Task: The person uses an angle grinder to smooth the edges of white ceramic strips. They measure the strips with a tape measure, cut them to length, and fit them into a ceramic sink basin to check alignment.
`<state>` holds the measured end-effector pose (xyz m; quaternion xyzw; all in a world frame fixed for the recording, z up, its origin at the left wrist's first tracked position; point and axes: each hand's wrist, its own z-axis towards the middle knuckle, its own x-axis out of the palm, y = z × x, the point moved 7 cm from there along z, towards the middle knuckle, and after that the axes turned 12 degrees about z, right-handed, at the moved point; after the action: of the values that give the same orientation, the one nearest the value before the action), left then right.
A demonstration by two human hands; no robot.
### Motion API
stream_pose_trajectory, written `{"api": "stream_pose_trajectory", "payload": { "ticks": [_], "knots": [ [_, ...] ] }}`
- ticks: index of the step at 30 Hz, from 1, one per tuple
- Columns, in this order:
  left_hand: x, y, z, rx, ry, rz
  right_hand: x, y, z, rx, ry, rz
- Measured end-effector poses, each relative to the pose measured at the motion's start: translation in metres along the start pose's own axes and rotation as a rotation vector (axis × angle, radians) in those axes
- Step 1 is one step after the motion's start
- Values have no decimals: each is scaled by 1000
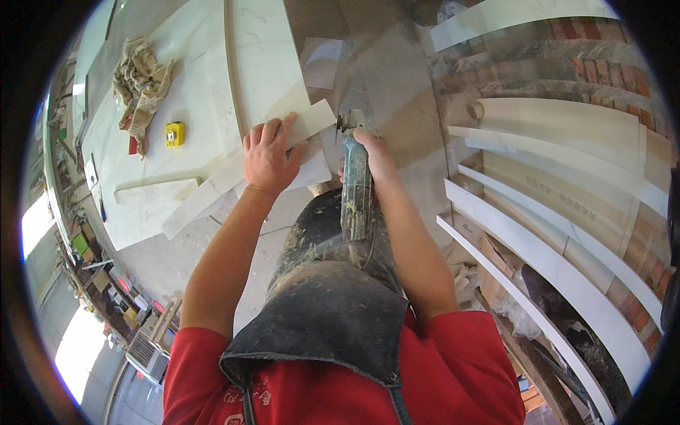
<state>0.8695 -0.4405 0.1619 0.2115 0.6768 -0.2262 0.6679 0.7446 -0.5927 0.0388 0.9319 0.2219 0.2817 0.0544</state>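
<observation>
My right hand is wrapped round a dusty blue-green angle grinder, its head pointing away from me. The grinder's disc end sits at the far right tip of a narrow white tile strip; whether they touch I cannot tell. My left hand straddles that strip, thumb at its near edge and slightly bent fingers over its far edge, pressing it down. The strip lies slantwise across a large white slab. The grinder's cord hangs down by my dark, dust-covered apron.
On the slab's left are a bundled work glove or rag, a yellow tape measure and a short tile offcut. Several long white tile strips lean in rows at the right by bricks. A square piece lies beyond the slab.
</observation>
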Motion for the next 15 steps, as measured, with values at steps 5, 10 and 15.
{"api": "stream_pose_trajectory", "payload": {
  "ticks": [5, 10, 15],
  "knots": [
    [2, 1, 0, -15, 6, 29, -8, -6, 14, -19, -38, -22],
    [5, 6, -1, -15, 56, -1, -32, -9, 25, 104, 33, 85],
    [-12, 14, -8, -25, 103, -15, -47, 35, -33, 52, 47, 134]
  ]
}}
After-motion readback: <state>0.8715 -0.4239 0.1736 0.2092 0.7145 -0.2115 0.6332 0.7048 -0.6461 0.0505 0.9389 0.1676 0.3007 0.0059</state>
